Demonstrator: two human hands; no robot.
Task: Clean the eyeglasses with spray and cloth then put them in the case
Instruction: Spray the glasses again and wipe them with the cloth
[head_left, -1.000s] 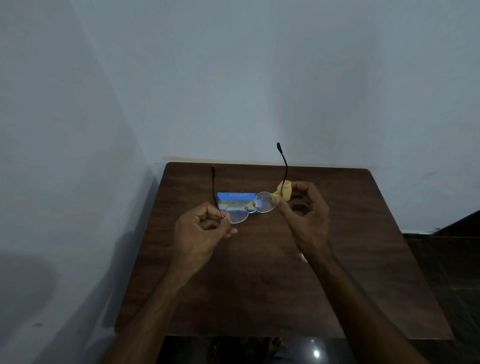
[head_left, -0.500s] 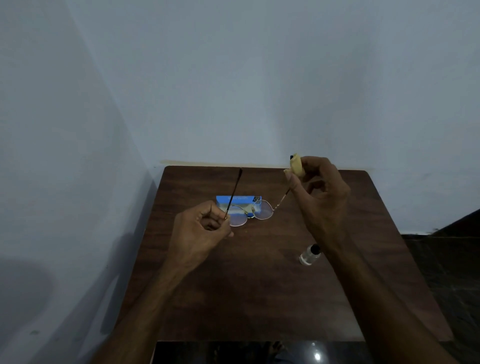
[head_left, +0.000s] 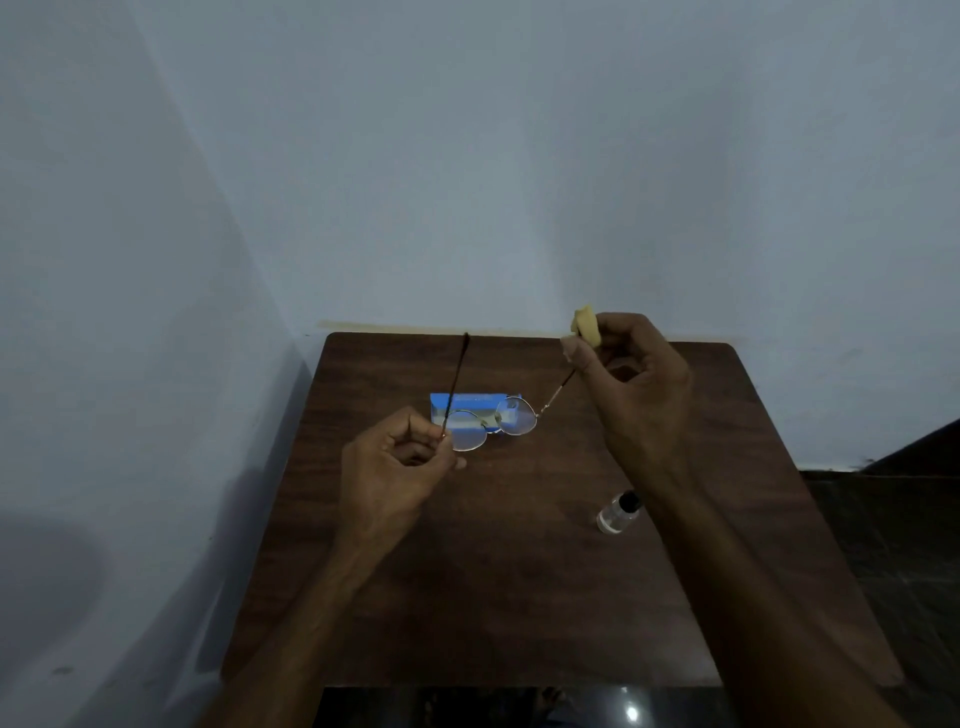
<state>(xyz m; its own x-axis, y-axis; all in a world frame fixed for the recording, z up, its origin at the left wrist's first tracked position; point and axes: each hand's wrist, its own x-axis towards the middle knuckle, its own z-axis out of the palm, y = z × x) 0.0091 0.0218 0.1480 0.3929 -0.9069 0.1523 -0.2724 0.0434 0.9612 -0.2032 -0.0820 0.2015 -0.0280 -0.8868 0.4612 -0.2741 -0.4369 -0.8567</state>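
Observation:
Thin-rimmed eyeglasses hang in the air above the table, lenses facing me. My left hand pinches the frame at the left hinge, and the left temple points up and away. My right hand holds a small yellow cloth wrapped around the outer part of the right temple. A blue case lies on the table behind the lenses, partly hidden by them. The small clear spray bottle with a black cap lies on its side near my right wrist.
The dark wooden table stands in a corner, with pale walls at its left and far edges. A dark floor shows to the right. Something dark and glossy lies below the table's near edge.
My right hand slid the cloth from the right lens outward and up along the right temple. The left temple tilted to the right. The spray bottle, hidden before, came into view.

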